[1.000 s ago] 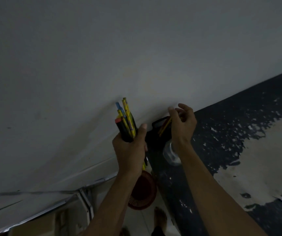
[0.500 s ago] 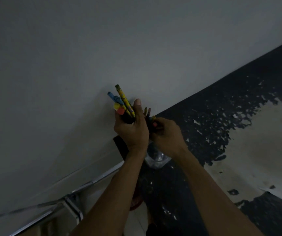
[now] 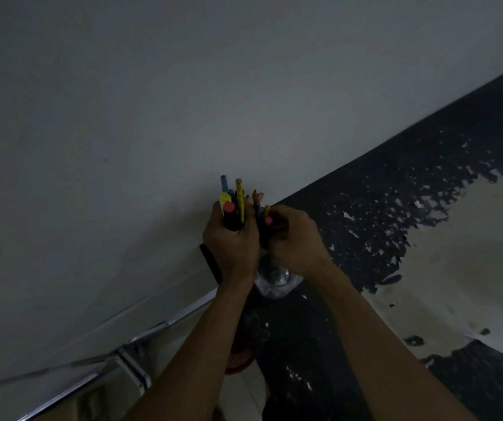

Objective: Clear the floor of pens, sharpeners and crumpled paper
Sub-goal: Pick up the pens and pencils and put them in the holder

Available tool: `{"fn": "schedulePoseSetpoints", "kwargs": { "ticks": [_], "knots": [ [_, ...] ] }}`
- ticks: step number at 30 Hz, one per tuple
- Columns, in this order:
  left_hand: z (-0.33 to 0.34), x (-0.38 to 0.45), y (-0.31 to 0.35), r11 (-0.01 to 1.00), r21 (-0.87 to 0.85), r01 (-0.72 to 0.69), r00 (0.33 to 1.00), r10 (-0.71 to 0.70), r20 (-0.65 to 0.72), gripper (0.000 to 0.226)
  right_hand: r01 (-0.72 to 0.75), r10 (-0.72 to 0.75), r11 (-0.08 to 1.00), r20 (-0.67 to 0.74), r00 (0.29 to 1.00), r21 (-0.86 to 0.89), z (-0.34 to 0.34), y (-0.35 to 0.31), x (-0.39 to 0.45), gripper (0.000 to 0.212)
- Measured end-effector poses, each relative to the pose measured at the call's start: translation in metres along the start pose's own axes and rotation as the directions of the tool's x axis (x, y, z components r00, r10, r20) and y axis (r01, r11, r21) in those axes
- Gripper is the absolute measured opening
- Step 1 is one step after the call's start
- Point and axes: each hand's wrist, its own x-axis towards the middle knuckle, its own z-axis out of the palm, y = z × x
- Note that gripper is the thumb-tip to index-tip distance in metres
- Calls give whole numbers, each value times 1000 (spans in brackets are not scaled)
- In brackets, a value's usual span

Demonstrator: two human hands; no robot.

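Note:
My left hand (image 3: pixel 232 244) is closed around a bundle of pens and pencils (image 3: pixel 234 202), their yellow, blue and red ends sticking upward. My right hand (image 3: pixel 296 238) is pressed against the left one, gripping a few more pens (image 3: pixel 264 212) at the same height. Both hands are raised in front of a pale wall. A clear plastic bag or container (image 3: pixel 273 279) hangs below the hands; what holds it is hidden.
A dark surface with peeling paint (image 3: pixel 396 223) runs along the right. A red basket (image 3: pixel 239 358) sits low between my forearms. A metal frame (image 3: pixel 134 354) crosses the lower left. The scene is dim.
My right hand has come in from the right with its pens and now touches the left hand's bundle. The view has shifted slightly.

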Motion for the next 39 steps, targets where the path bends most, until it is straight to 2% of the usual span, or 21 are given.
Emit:
{"fn": "schedulePoseSetpoints", "kwargs": {
  "ticks": [2, 5, 9, 12, 16, 21, 22, 24, 26, 27, 28, 29, 31, 34, 37, 39],
  "knots": [
    [-2, -2, -4, 999, 28, -36, 999, 36, 0, 13, -15, 16, 1000, 14, 1000, -17, -2, -1, 1, 27],
    [-7, -6, -14, 998, 52, -17, 1000, 18, -25, 23, -14, 15, 999, 25, 1000, -33, -4, -5, 1, 24],
    [-11, -14, -16, 997, 75, -10, 999, 7, 40, 14, -20, 22, 999, 34, 999, -44, -5, -8, 0, 23],
    [-10, -12, -8, 998, 35, 58, 997, -60, 52, 14, -30, 32, 997, 29, 999, -65, -6, -10, 2, 22],
    [-13, -5, 6, 998, 1, 69, 994, -69, 83, 23, -48, 49, 998, 26, 998, -39, -7, -13, 1, 34],
    [-20, -9, -4, 995, 102, 10, 981, -29, 194, 11, -106, 99, 982, 53, 994, 156, -11, -21, -4, 67],
    [-20, -11, -5, 992, 125, -7, 973, -22, 230, 8, -110, 101, 970, 48, 994, 217, -12, -24, -6, 70],
    [-20, -14, -3, 991, 126, -47, 960, 10, 280, 15, -52, 58, 958, -15, 998, 282, -11, -30, -11, 70],
    [-21, -13, 3, 990, 106, -90, 952, 54, 303, 22, 94, -77, 971, -84, 993, 222, -9, -38, -17, 65],
    [-21, -12, 2, 991, 97, -89, 949, 55, 310, 17, 170, -160, 975, -80, 984, 146, -7, -40, -19, 62],
    [-21, -11, -1, 992, 86, -91, 946, 60, 318, 11, 222, -220, 974, -46, 974, 44, -5, -41, -21, 60],
    [-22, -10, 0, 994, 75, -85, 944, 56, 324, 15, 240, -240, 968, 9, 971, -70, -3, -41, -23, 60],
    [-24, -8, 3, 992, 80, -94, 939, 62, 337, 25, 229, -209, 949, 112, 971, -218, 1, -37, -24, 61],
    [-32, -10, 20, 995, 40, -95, 931, 75, 356, 12, 235, -214, 949, 117, 970, -211, 2, -35, -26, 57],
    [-36, -11, 24, 997, 56, -46, 924, 21, 381, 21, 178, -174, 976, 48, 984, -123, -1, -42, -31, 54],
    [-37, -9, 20, 998, 48, -48, 907, 24, 420, 10, 264, -270, 955, -30, 962, -135, -4, -53, -38, 55]
  ]
}}
